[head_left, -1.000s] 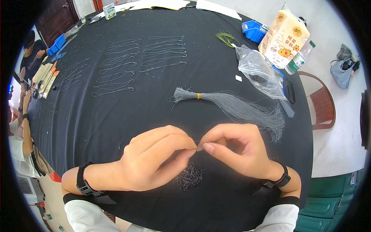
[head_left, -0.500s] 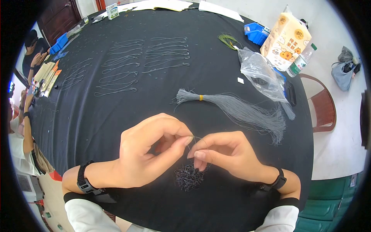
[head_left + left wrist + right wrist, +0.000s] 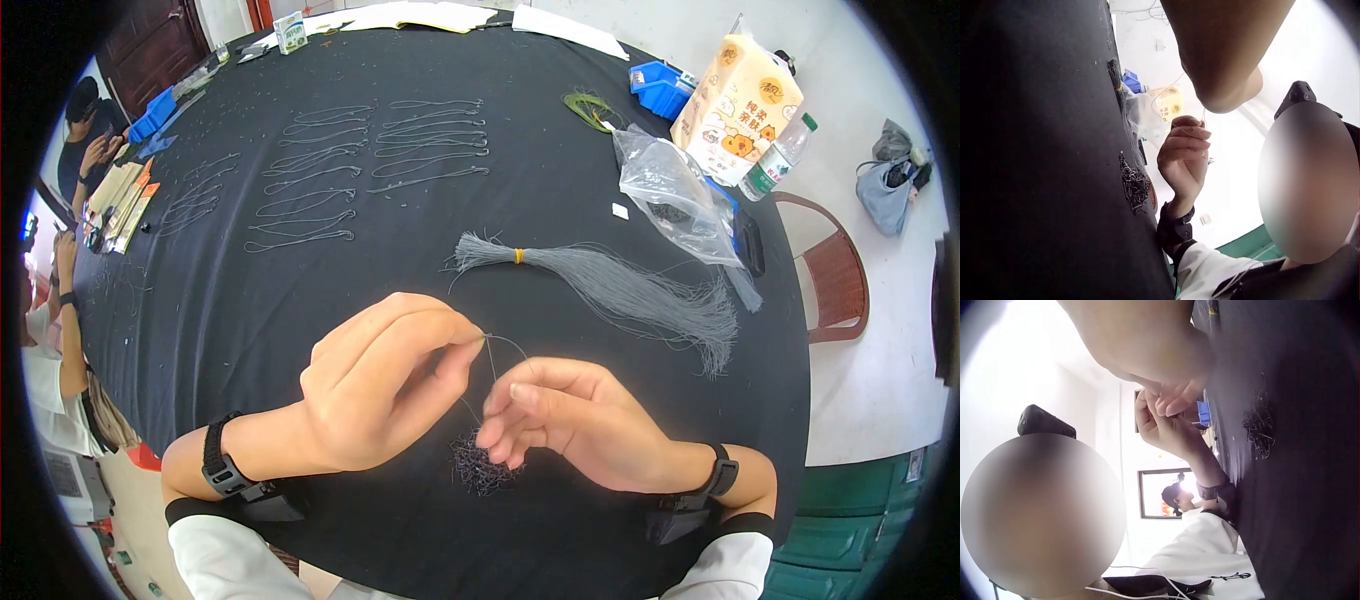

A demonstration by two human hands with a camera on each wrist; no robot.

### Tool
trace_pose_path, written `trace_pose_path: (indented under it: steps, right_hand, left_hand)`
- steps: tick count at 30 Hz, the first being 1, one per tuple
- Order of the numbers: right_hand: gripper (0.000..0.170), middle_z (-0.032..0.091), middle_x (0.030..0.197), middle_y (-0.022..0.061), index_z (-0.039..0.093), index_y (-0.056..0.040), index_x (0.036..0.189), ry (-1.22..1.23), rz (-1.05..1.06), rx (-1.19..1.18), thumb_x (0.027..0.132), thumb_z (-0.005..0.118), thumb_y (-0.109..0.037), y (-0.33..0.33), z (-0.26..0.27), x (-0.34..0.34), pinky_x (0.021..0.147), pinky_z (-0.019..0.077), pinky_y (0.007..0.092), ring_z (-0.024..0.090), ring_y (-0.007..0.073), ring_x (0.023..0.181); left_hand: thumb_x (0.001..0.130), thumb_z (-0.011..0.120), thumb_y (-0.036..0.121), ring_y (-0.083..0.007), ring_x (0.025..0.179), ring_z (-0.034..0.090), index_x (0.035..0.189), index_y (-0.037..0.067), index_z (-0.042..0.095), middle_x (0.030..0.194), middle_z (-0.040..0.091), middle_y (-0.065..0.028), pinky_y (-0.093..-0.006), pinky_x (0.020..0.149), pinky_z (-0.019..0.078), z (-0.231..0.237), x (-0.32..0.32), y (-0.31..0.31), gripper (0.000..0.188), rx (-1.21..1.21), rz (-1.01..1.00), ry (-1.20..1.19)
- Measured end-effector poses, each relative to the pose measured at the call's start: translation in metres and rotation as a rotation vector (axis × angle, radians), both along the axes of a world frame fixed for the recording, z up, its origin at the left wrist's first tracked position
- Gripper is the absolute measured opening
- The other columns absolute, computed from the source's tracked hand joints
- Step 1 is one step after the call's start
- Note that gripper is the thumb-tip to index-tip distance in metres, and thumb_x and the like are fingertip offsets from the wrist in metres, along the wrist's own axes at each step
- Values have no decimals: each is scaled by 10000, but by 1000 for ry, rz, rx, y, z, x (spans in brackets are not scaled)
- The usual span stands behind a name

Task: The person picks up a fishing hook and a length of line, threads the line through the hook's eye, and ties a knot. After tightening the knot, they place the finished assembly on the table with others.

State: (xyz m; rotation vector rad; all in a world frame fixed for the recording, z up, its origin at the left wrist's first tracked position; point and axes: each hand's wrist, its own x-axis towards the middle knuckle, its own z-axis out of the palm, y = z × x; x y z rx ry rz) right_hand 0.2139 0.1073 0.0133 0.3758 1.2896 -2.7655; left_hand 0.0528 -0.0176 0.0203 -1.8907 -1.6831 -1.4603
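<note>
In the head view, the left hand (image 3: 390, 385) pinches a thin line (image 3: 512, 341) between thumb and forefinger. The line arcs across to the right hand (image 3: 580, 425), whose thumb and forefinger pinch it; the other fingers are loosely bent. Below and between the hands lies a pile of small dark hooks (image 3: 485, 468) on the black cloth. The left wrist view shows the right hand (image 3: 1185, 156) with the line running up from its fingers, and the hook pile (image 3: 1135, 187) beside it. Whether a hook is on the line cannot be told.
A grey strand bundle (image 3: 610, 280) with a yellow band lies beyond the hands. Looped lines (image 3: 310, 200) lie in rows farther left. At the right are a plastic bag (image 3: 670, 190), a tissue pack (image 3: 735, 110) and a bottle (image 3: 778, 158). Other people sit at the left edge.
The hands, close together at first, have moved apart. The left hand has shifted left and up, the right hand slightly down, and a loop of line now shows between them.
</note>
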Motion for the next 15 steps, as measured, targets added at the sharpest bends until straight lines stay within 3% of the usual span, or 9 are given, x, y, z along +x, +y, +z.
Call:
trace_pose_path:
  steps: [9, 12, 15]
  right_hand:
    - [303, 669, 971, 103, 589, -1, 1184, 25, -48, 378, 948, 537, -184, 2, 7, 2, 727, 432, 240, 558, 95, 827]
    - [327, 664, 1036, 74, 583, -19, 1207, 101, -32, 711, 925, 581, -185, 3, 0, 4, 768, 412, 241, 544, 100, 873]
    - [343, 642, 1128, 72, 586, -39, 1214, 207, -208, 812, 959, 517, -257, -5, 4, 1, 825, 396, 260, 546, 126, 988]
  left_hand:
    - [731, 649, -101, -103, 571, 564, 852, -17, 615, 766, 635, -81, -203, 419, 396, 0, -1, 1, 151, -14, 15, -94]
    - [742, 641, -96, -93, 572, 561, 853, -14, 615, 770, 635, -77, -196, 409, 383, 0, 0, 0, 141, -23, 11, -106]
    - [751, 635, -92, -97, 567, 560, 857, -13, 615, 776, 633, -76, -194, 412, 386, 0, 1, 0, 134, -30, 9, -126]
